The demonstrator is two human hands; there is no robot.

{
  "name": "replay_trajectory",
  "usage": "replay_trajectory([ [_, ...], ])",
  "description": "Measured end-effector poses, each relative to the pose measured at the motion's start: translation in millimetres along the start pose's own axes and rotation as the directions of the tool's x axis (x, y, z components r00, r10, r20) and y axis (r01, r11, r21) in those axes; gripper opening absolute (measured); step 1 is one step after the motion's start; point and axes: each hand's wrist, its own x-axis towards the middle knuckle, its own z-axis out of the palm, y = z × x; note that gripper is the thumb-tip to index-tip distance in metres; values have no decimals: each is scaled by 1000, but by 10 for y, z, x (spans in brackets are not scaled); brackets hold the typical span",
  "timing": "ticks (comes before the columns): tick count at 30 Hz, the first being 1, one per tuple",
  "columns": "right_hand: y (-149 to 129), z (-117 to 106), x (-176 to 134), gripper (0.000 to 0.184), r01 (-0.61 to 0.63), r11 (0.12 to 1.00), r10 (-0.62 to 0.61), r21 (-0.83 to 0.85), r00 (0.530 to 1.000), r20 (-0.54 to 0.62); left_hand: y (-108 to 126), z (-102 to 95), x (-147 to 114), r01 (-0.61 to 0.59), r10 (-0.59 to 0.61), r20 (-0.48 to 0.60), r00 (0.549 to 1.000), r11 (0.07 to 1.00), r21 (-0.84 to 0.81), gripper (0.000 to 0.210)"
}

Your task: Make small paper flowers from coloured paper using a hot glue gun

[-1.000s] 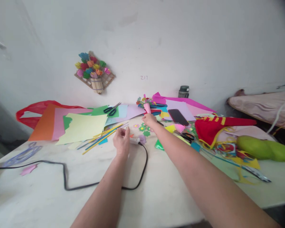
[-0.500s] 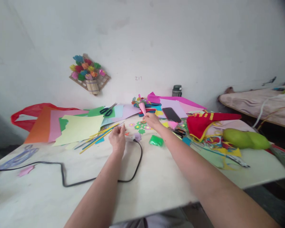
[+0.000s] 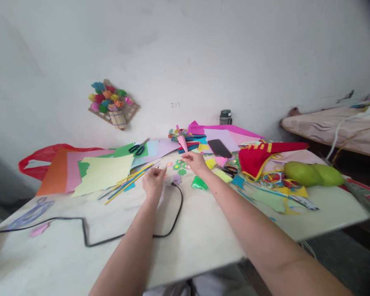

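Note:
My left hand (image 3: 153, 181) is over the table, its fingertips pinched together; whatever is between them is too small to make out. Beside it are thin yellow and blue strips (image 3: 128, 186) and a small lilac paper piece (image 3: 176, 179), where a black cord (image 3: 179, 209) ends. My right hand (image 3: 193, 161) is closed at the fingertips, just in front of the narrow end of a pink paper cone (image 3: 182, 142). I cannot tell whether it touches the cone or holds something small. Small green and pink paper flowers (image 3: 180, 166) lie between my hands.
Coloured paper sheets (image 3: 105, 172) and scissors (image 3: 139, 147) lie left. A phone (image 3: 219, 148), more scissors (image 3: 230, 171), a green packet (image 3: 200, 183), a red cloth with yellow trim (image 3: 253, 162) and a green pillow-like object (image 3: 311, 173) lie right. A bottle (image 3: 225, 117) stands behind.
My right hand has drawn back slightly from the pink cone's narrow end, towards me. My left hand stays pinched near the strips. The view has shifted a little.

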Motion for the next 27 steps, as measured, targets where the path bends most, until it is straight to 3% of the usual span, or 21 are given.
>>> replay_trajectory([
  [4,-133,14,-54,24,26,1000,-25,-7,998,63,77,5,-34,27,6,156,988,978,-207,33],
  [7,-240,31,-106,35,68,998,-67,-4,991,117,169,2,-79,87,27,305,952,932,-352,35],
  [10,-298,44,-132,35,96,995,-93,-11,983,155,249,0,-119,108,86,385,919,884,-456,33],
  [21,-381,-66,-120,37,45,995,-65,93,972,226,354,7,-103,183,117,376,919,718,-672,25],
  [27,-320,-75,-95,40,5,993,-34,116,969,245,329,18,-63,182,143,411,900,735,-653,24],
])
